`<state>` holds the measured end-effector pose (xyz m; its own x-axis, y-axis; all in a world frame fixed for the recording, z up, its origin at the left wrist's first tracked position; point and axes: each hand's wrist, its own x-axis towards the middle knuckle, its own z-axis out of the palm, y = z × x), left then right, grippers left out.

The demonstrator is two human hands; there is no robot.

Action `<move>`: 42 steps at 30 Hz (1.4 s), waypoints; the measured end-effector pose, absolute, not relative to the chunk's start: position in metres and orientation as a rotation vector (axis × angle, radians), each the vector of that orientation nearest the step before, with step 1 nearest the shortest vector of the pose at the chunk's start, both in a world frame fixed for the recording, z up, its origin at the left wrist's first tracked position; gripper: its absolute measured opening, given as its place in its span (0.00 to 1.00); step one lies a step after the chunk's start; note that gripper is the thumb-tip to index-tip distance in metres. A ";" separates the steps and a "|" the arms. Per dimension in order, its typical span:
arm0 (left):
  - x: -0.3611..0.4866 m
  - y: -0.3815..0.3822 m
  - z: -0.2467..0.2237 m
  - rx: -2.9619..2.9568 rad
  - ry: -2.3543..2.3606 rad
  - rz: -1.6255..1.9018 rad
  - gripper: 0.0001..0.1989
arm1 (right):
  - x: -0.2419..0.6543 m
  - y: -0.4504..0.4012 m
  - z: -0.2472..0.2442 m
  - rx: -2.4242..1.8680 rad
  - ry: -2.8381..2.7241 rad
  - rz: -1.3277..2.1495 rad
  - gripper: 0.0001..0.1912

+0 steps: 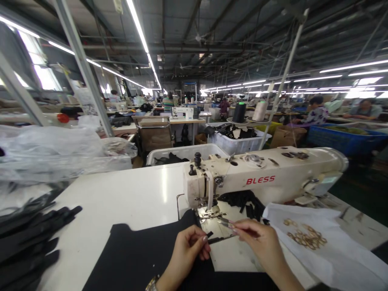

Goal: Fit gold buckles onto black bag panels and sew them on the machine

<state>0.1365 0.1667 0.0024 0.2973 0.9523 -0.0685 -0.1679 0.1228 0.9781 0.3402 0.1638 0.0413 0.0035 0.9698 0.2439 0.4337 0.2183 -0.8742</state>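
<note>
Black fabric strip [220,239] pinched in the left hand [184,254], while the right hand [257,242] pinches small metal snips [224,222], both right in front of the white BLESS sewing machine [260,178].

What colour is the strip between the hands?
The strip is black, seen best in the head view.

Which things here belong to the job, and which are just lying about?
In use: left hand pinching a black strip; right hand holding a small metal tool; black fabric panel; BLESS sewing machine.
Lying about: gold-coloured rings on white cloth; black pieces; plastic sheeting.
</note>
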 end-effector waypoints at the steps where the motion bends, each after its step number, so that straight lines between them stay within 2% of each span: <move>1: 0.135 0.167 0.003 1.066 0.886 1.022 0.21 | 0.322 0.165 0.037 -1.273 -1.584 0.799 0.07; 6: 0.127 0.170 0.002 0.923 0.829 1.063 0.20 | 0.277 0.176 0.025 -1.025 -1.632 0.949 0.05; 16: 0.122 0.176 0.004 0.935 0.896 1.085 0.21 | 0.279 0.189 0.013 -1.044 -1.342 1.342 0.08; 32: 0.120 0.178 -0.004 0.939 0.879 1.000 0.18 | 0.272 0.189 0.018 -1.055 -1.388 1.450 0.14; 42: 0.122 0.179 -0.002 0.955 0.939 1.031 0.20 | 0.272 0.184 0.015 -1.068 -1.381 1.386 0.13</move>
